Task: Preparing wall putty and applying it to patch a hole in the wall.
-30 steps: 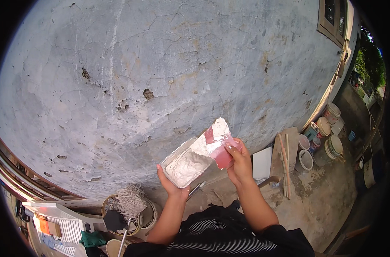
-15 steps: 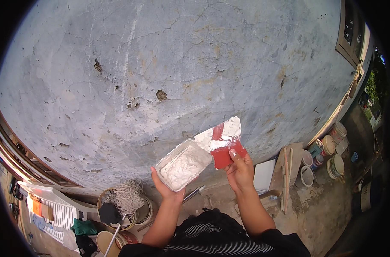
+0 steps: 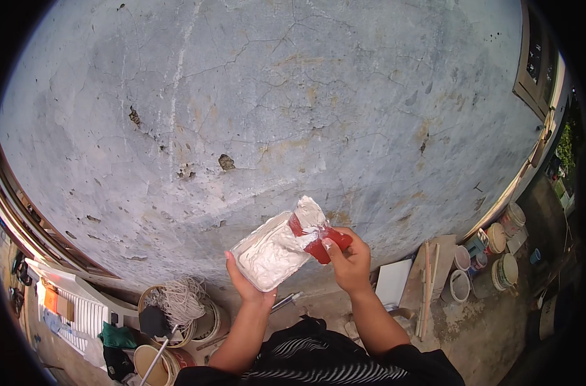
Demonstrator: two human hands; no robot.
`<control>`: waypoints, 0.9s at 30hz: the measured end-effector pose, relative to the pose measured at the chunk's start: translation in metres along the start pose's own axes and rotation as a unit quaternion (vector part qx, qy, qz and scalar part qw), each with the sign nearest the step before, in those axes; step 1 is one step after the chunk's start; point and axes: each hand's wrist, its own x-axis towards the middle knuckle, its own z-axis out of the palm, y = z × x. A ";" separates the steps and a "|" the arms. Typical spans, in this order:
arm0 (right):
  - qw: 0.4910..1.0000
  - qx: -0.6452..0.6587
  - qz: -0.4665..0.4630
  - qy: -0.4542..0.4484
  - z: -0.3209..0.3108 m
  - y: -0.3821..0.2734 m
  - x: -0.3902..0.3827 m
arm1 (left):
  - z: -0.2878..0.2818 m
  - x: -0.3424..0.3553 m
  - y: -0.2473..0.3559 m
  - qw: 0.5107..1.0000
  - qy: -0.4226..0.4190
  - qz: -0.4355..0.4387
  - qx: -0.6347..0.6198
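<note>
Left hand (image 3: 249,284) cupped under white plaster-filled tray (image 3: 270,252), fingers wrapped along near edge, tray tilted up toward wall

Right hand (image 3: 349,260) closed tight on red handle of putty knife (image 3: 313,228); blade, caked white, rests on tray's far end at 2 o'clock

Cracked grey wall (image 3: 274,109) straight ahead

Rope-filled bucket (image 3: 177,307) on ground at 8 o'clock; paint pots (image 3: 460,283) at 4 o'clock

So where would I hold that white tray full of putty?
Probably from underneath, palm up, as the left hand does: the tray is flat, open-topped and full of wet white putty, so fingers belong under its near end, away from the red-handled scraper.
</note>
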 end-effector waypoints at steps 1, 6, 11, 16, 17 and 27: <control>0.998 0.037 -0.033 0.028 -0.002 0.000 0.000 | 0.003 -0.001 -0.002 1.000 -0.004 0.001 -0.005; 0.999 0.039 -0.027 0.014 -0.016 0.009 0.005 | 0.001 0.001 -0.012 1.000 -0.007 0.007 -0.002; 0.998 0.053 -0.001 0.015 -0.027 0.015 0.005 | 0.003 0.000 -0.020 1.000 0.002 0.011 0.011; 0.999 0.042 -0.019 0.019 -0.036 0.008 0.007 | -0.001 0.001 -0.029 1.000 0.009 0.017 0.014; 0.999 0.021 -0.028 0.009 -0.036 0.006 0.007 | -0.001 0.000 -0.030 1.000 0.016 0.023 0.012; 0.997 0.068 -0.020 0.010 -0.037 0.023 0.000 | -0.009 -0.008 -0.022 1.000 -0.004 0.007 0.000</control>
